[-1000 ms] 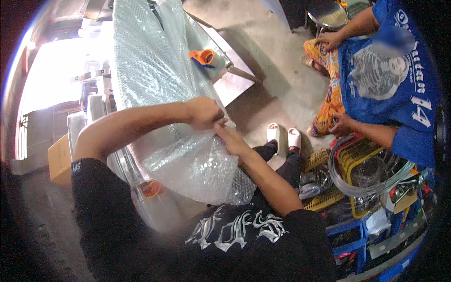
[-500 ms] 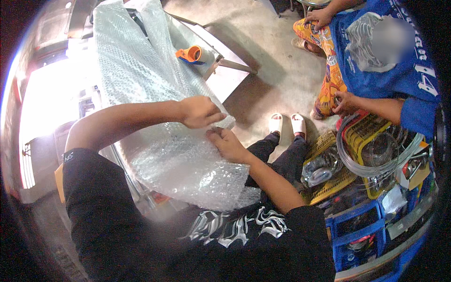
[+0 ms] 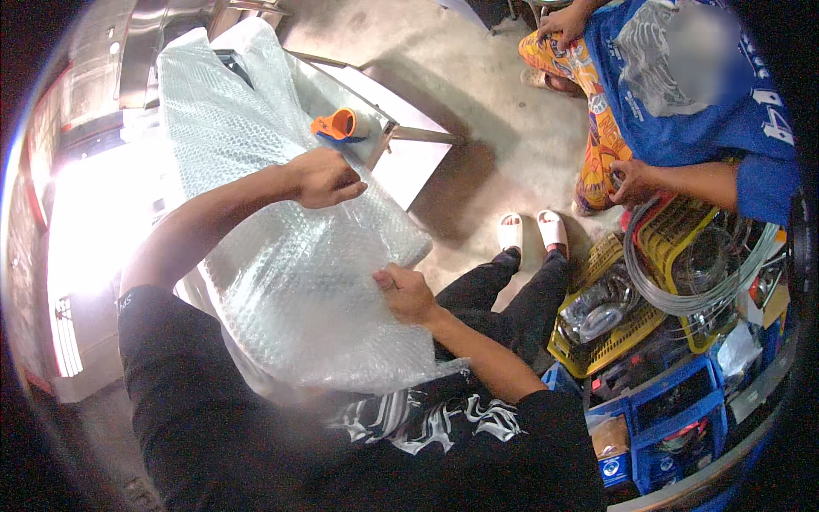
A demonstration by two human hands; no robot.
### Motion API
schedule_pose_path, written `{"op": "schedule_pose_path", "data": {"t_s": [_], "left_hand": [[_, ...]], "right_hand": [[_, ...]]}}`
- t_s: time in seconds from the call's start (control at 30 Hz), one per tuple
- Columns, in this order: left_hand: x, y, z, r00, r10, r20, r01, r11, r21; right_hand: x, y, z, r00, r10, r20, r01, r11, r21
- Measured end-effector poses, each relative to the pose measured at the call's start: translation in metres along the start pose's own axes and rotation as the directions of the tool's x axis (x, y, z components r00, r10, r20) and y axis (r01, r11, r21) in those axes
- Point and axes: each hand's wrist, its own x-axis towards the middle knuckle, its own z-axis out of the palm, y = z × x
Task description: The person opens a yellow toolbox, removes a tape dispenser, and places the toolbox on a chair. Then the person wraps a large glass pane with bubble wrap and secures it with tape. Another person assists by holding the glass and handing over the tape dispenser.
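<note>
A long sheet of clear bubble wrap [image 3: 290, 290] covers a long object in front of me and hangs down toward my lap. My left hand [image 3: 328, 179] is closed in a fist over the wrap's middle; what its curled fingers hold, if anything, is hidden. Lower and to the right, my right hand [image 3: 405, 294] grips the wrap near its right side, thumb on top. Just beyond my left hand lies an orange and blue tape dispenser [image 3: 335, 126]. At the far end, a dark part [image 3: 235, 66] shows between two wrapped sections.
A metal-framed stand [image 3: 426, 136] is beyond the wrap. At right sits a person in a blue shirt [image 3: 674, 94], hands near their knees. Yellow baskets [image 3: 589, 350], a coil of wire [image 3: 636, 273] and blue bins [image 3: 674, 401] fill the right side.
My left hand has moved up and left, away from my right hand. My right hand has dropped slightly. The near part of the wrap looks flatter and smoother.
</note>
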Motion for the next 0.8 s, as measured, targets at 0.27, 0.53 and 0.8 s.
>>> {"op": "schedule_pose_path", "data": {"t_s": [0.27, 0.53, 0.8], "left_hand": [[0.013, -0.001, 0.019, 0.996, -0.032, 0.085, 0.03, 0.999, 0.02], [0.015, -0.006, 0.036, 0.99, -0.04, 0.133, 0.034, 0.998, 0.048], [0.018, -0.011, 0.053, 0.988, -0.015, 0.156, -0.003, 0.993, 0.117]], "right_hand": [[-0.003, 0.006, 0.016, 0.978, -0.142, -0.155, 0.133, 0.989, -0.066], [-0.018, -0.005, 0.005, 0.978, 0.207, -0.006, -0.206, 0.975, 0.082], [-0.007, -0.027, -0.016, 0.912, 0.387, 0.139, -0.364, 0.917, -0.163]]}}
